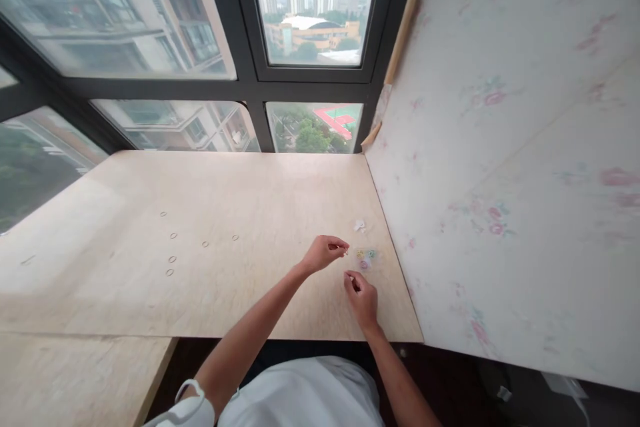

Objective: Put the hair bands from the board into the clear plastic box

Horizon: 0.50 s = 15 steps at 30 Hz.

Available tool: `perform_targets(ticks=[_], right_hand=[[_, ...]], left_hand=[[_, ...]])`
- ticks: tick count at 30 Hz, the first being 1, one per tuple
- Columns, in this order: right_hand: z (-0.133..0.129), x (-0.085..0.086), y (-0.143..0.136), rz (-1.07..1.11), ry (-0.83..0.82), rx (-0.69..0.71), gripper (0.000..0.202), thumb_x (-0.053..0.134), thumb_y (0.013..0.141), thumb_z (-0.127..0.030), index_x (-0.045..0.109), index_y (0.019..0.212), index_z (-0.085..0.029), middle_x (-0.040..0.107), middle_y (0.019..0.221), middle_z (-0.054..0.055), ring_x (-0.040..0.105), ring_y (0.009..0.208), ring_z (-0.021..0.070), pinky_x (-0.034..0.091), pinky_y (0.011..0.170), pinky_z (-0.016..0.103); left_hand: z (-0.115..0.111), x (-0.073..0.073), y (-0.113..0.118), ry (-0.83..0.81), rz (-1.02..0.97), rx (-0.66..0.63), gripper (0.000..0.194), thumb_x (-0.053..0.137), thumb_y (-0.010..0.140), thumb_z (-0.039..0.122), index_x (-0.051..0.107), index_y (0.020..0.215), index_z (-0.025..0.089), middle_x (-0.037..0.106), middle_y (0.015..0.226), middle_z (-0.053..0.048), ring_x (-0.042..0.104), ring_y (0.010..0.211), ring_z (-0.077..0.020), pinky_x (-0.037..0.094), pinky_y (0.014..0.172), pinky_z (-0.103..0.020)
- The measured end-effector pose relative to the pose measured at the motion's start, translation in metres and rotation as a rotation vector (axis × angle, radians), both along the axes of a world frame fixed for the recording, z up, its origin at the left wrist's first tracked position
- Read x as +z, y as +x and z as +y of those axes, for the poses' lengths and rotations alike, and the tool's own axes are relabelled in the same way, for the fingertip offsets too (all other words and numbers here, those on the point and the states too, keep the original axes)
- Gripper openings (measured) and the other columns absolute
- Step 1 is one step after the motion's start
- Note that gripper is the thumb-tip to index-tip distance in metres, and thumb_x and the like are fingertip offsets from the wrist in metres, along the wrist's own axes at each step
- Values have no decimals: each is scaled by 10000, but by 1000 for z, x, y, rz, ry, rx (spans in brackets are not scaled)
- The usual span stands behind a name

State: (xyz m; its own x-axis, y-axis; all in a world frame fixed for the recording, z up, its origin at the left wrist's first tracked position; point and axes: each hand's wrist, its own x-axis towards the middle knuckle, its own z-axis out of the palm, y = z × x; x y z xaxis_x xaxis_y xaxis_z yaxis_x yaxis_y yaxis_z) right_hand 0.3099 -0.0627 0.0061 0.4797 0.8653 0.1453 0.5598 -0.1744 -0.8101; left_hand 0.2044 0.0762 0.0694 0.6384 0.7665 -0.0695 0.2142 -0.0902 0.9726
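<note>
I have the left forearm reaching up and rightward across my view, the left hand pinching with thumb and fingertips. The right forearm slants up and leftward; the right hand sits nearer the torso, fingers curled, their tips too small for me to read remotely.

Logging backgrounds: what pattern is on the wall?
White wall, pink floral pattern; best seen in the head view.

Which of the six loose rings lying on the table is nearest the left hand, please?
The rightmost ring; the other five lie farther left, away from the left hand.
</note>
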Motion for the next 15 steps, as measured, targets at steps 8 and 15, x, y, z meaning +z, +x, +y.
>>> perform_targets(ticks=[8,15], right_hand=[[-2,1,1,32,23,29,372,442,895,-433,694,914,-160,653,620,18,567,522,151,408,538,235],[-3,2,1,50,22,35,359,456,887,-427,700,918,-165,692,687,40,591,562,161,429,573,247]], left_hand=[[-15,-14,41,379,151,-140,223,570,781,150,757,885,214,684,936,-64,592,678,-121,490,662,-245],[-13,-24,34,350,152,-93,251,557,790,145,741,950,205,671,962,-69,590,699,-121,496,703,-258]])
